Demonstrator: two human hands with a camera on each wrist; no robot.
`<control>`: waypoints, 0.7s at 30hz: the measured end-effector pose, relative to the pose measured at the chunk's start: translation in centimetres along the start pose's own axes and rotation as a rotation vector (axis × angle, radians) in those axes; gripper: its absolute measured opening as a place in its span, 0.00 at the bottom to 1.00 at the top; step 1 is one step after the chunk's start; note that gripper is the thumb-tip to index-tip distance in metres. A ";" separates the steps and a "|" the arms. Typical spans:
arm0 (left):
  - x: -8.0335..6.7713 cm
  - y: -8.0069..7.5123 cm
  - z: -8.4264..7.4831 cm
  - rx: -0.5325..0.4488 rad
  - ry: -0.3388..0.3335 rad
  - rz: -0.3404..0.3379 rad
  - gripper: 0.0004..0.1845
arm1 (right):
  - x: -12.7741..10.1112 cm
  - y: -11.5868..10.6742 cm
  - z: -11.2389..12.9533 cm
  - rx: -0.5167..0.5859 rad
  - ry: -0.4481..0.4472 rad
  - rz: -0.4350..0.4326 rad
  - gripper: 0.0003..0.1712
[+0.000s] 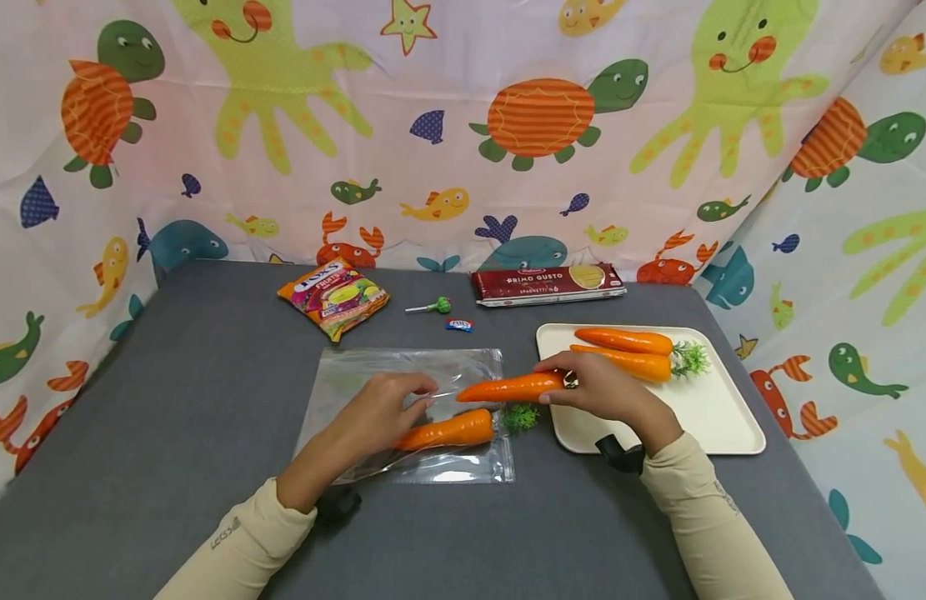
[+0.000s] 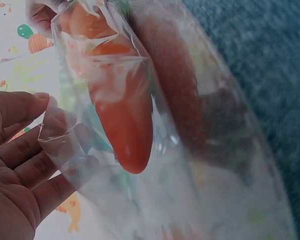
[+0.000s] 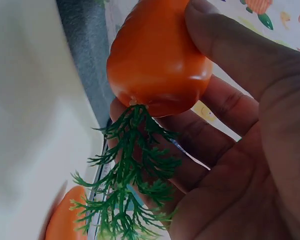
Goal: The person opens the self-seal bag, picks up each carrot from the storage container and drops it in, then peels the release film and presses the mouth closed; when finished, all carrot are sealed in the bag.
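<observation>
My right hand [image 1: 601, 390] holds a toy carrot [image 1: 508, 388] by its thick end, thumb on one side and fingers on the other. Green leaves [image 3: 132, 185] hang from that end in the right wrist view. The carrot's tip points left over a clear zip bag [image 1: 463, 475]; in the left wrist view its orange tip [image 2: 130, 135] shows through the film. Between thumb and fingers, my left hand [image 1: 383, 408] pinches the bag's upper film, lifting it. Another carrot [image 1: 451, 429] lies in the bag, its leaves [image 1: 520, 417] poking out at the right-hand mouth.
On the right, a cream tray [image 1: 703, 425] bears two more carrots [image 1: 626, 340]. Behind the bag lie a colourful candy bag [image 1: 335, 298], a green lollipop [image 1: 438, 306], a small blue wrapped sweet [image 1: 459, 325] and a dark red packet [image 1: 548, 285]. A patterned curtain [image 1: 432, 167] backs the grey table [image 1: 170, 400].
</observation>
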State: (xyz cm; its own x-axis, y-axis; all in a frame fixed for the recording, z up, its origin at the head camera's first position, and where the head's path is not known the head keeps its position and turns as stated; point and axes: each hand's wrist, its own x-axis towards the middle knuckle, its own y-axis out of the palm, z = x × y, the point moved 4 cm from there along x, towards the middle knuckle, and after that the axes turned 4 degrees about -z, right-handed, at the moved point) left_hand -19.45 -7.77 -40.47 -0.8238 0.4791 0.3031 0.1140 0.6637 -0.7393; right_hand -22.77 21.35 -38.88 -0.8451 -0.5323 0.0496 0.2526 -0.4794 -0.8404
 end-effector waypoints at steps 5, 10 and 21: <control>0.0 0.0 0.0 -0.011 0.002 0.003 0.10 | 0.9 0.6 0.5 0.016 0.004 0.014 0.22; 0.0 0.0 0.0 -0.013 0.001 0.005 0.10 | 1.4 1.2 0.9 0.021 0.011 0.024 0.22; 0.0 0.1 0.0 -0.013 0.025 -0.008 0.09 | 2.7 2.9 1.7 0.058 -0.044 0.084 0.25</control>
State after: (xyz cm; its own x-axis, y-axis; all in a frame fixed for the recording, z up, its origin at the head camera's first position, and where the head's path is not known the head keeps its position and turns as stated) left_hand -19.47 -7.70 -40.49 -0.8104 0.4881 0.3241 0.1151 0.6749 -0.7288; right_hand -23.48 17.31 -40.30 -0.7984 -0.6021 0.0051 0.3496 -0.4704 -0.8103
